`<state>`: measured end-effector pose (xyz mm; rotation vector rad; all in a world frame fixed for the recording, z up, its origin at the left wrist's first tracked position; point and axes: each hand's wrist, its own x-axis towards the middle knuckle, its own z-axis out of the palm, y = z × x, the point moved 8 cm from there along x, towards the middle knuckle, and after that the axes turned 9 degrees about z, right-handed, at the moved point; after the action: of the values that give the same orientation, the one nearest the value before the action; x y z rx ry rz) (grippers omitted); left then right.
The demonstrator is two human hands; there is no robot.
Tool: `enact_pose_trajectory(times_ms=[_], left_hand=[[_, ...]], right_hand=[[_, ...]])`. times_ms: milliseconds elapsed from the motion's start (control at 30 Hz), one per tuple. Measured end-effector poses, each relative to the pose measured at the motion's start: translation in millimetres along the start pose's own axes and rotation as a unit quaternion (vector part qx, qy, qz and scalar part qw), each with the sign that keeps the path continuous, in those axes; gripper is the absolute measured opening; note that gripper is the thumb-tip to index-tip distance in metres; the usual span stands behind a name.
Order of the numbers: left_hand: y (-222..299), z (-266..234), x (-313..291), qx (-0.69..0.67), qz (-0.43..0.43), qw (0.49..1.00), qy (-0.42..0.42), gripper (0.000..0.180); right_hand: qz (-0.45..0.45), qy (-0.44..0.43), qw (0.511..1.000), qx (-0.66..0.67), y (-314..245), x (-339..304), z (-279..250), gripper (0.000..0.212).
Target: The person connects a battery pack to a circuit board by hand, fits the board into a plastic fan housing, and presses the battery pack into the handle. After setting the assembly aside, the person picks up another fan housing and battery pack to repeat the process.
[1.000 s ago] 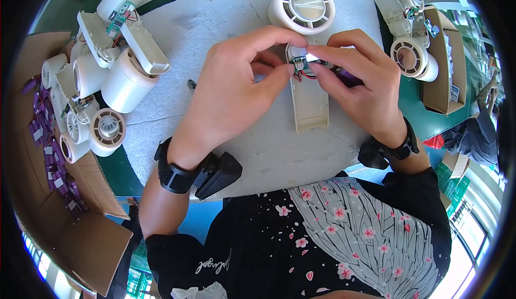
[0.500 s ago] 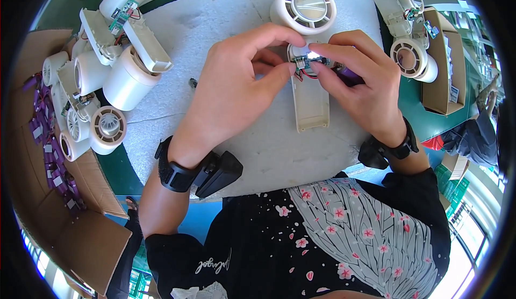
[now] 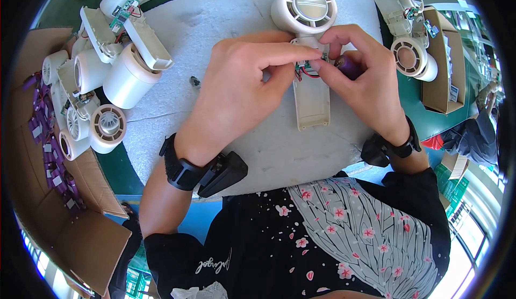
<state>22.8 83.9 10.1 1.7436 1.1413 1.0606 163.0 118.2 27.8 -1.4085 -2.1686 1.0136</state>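
A white handheld fan (image 3: 304,25) lies with its round grille head away from me and its handle shell (image 3: 313,108) open toward me. Over the top of the handle my left hand (image 3: 242,78) is closed, index finger stretched across and thumb bent at a small green circuit board (image 3: 304,66) with red and black wires. My right hand (image 3: 371,78) curls around a purple battery cell (image 3: 348,66), its thumb tip touching the board's right side. The fingertips hide part of the board, and the cell is partly covered by the right fingers.
White foam sheet (image 3: 177,46) underlies the work, with a small dark piece (image 3: 194,82) on it. Opened fan bodies (image 3: 129,76) crowd the left; another opened fan (image 3: 411,57) stands right beside a cardboard box (image 3: 443,78). A carton (image 3: 97,245) at left holds purple cells (image 3: 51,154).
My left hand has shifted slightly right, its index finger now straight across the board. My right index finger has lifted back and curled, showing more of the purple cell. The bright glint is gone.
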Motion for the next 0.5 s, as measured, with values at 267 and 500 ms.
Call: enact_pose_trajectory(times_ms=[267, 500], left_hand=[[4, 0, 5, 0.042, 0.042, 0.998, 0.004, 0.035], [4, -11, 1, 0.047, 0.057, 0.996, 0.040, 0.034]], right_hand=[[0.066, -0.182, 0.981, 0.031, 9, 6, 9, 0.046], [0.040, -0.231, 0.972, 0.027, -3, -7, 3, 0.064]])
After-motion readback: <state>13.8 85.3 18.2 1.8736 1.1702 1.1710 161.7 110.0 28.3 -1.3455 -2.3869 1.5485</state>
